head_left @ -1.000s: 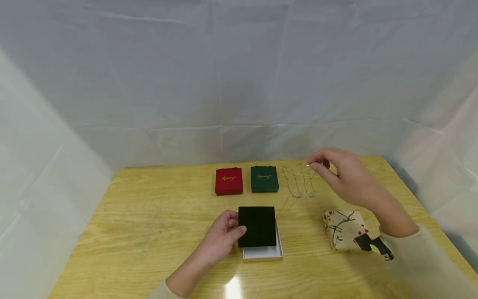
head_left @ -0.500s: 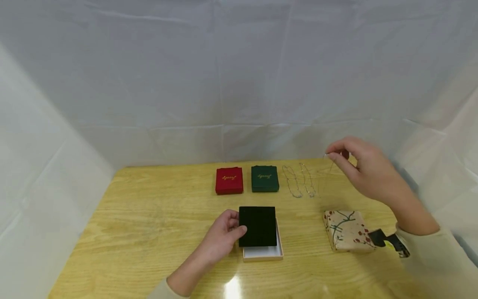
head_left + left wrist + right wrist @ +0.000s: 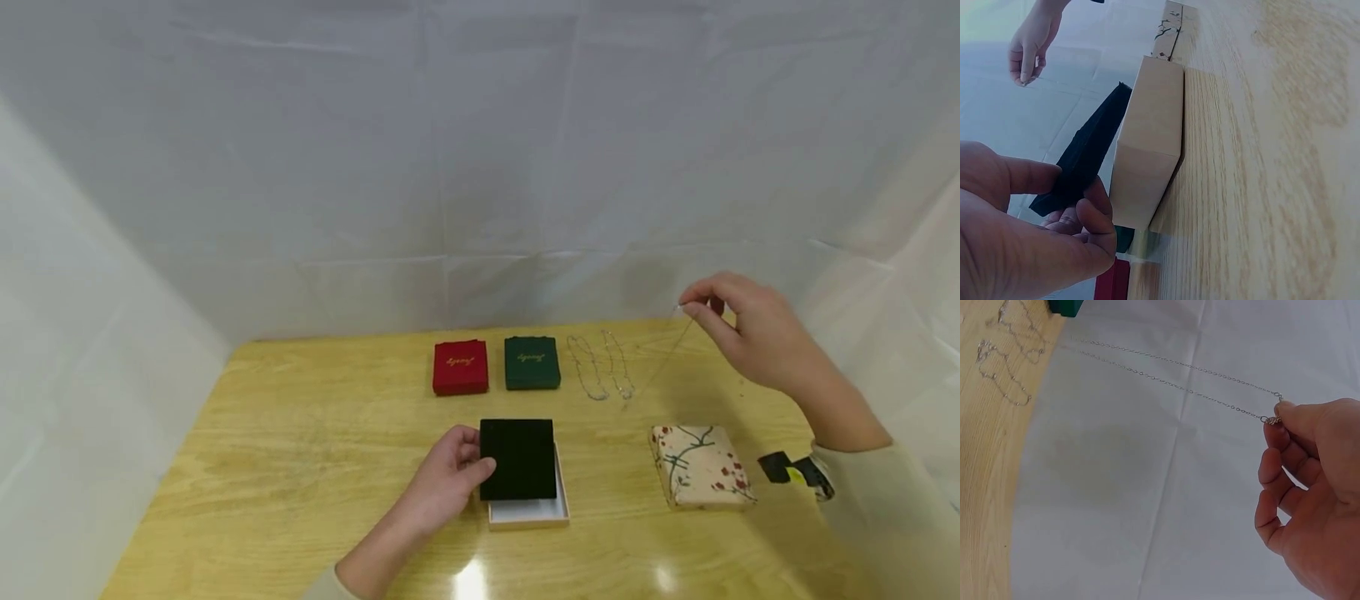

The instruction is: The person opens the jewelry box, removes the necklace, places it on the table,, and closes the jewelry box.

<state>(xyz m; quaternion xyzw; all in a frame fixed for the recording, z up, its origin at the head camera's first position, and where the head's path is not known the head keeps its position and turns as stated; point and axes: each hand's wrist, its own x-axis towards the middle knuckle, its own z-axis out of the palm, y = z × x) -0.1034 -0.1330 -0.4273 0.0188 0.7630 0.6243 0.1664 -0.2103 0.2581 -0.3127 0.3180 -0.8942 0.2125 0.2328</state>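
Observation:
My left hand [image 3: 442, 479] pinches a black square pad [image 3: 517, 458] by its left edge. The pad is tilted over a shallow box [image 3: 528, 513] with a white inside, covering most of it in the head view. Up at the right, thumb and forefinger of my right hand [image 3: 761, 346] pinch a thin silver necklace [image 3: 1192, 392] at its small sparkly end. Its two strands stretch down and leftward from the fingertips, toward two silver beaded chains [image 3: 592, 358] lying in long loops on the table.
A red box [image 3: 460, 367] and a green box [image 3: 531, 363] with gold lettering stand near the back edge. To the right lies a cream box-shaped piece with a floral branch print [image 3: 701, 467]. White sheeting [image 3: 495, 167] hangs behind the wooden table [image 3: 315, 433].
My right hand has moved right and slightly up, drawing the necklace away from the black pad and past the two chains. My left hand and the pad have stayed put.

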